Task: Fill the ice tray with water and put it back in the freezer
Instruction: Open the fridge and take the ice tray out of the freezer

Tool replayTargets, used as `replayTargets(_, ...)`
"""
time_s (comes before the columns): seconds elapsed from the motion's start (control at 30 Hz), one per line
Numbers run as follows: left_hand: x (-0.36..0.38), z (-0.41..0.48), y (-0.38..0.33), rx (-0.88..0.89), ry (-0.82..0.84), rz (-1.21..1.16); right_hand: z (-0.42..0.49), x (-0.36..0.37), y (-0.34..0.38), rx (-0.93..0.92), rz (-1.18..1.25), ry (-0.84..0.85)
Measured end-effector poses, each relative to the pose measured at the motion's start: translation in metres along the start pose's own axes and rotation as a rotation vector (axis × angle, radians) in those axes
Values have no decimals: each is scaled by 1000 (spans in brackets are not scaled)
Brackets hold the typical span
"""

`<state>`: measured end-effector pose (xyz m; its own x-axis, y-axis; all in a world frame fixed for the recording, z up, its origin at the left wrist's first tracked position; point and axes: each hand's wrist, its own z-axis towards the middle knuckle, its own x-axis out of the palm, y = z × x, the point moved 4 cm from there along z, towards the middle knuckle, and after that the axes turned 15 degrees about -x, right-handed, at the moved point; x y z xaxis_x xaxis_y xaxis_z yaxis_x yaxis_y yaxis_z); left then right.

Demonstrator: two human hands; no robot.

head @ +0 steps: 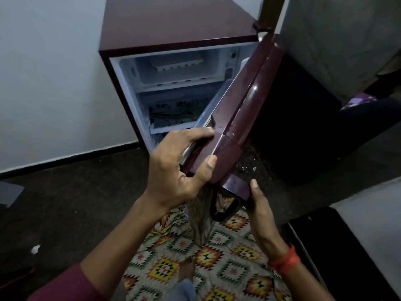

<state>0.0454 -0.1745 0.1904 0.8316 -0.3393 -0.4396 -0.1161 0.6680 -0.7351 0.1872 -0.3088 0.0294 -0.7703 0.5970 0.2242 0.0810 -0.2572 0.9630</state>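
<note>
while the maroon fridge stands open at 12 o'clock, its door slants from 1 o'clock down to the centre. a patterned mat covers the floor at 6 o'clock. the left hand grips the door's edge, fingers curled round it, thumb on its face. the right hand, at 4 o'clock from the left, lays its thumb on the door's low end; its fingers are hidden, so i cannot tell their hold. the white ice tray lies in the freezer compartment at 12 o'clock
</note>
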Motion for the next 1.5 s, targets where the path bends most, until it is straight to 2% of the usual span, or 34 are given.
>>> replayTargets(0.13, 33, -8, -26, 95, 84, -16, -16, -48, 11, 52, 44, -127)
replayTargets(0.27, 68, -13, -43, 174, 183, -38, -28, -89, 31, 25, -46, -290)
replayTargets(0.43, 111, -18, -59, 244, 289, -101, -36, -139, 87, -206, -389, -527)
replayTargets(0.63, 157, -6, -76, 297, 474, -89, -40, -146, 162, -447, -537, -481)
replayTargets(0.8, 190, 4, -89, 335, 572, -4, -38, -157, 192, -500, -775, -490)
replayTargets(0.9, 200, 7, -78, 292, 583, 34, -31, -180, 198, -507, -895, -553)
replayTargets(1.03, 206, 11, -47, 220, 582, 113, -19, -214, 201, -526, -885, -641)
replayTargets(1.13, 219, 15, -19, 163, 662, 248, -11, -236, 199, -524, -901, -718)
replayTargets(1.3, 259, 19, 15, 186, 816, 493, 0, -261, 198, -537, -970, -869)
replayTargets(1.5, 289, 28, 16, 229, 864, 465, 16, -278, 203, -543, -1077, -1041)
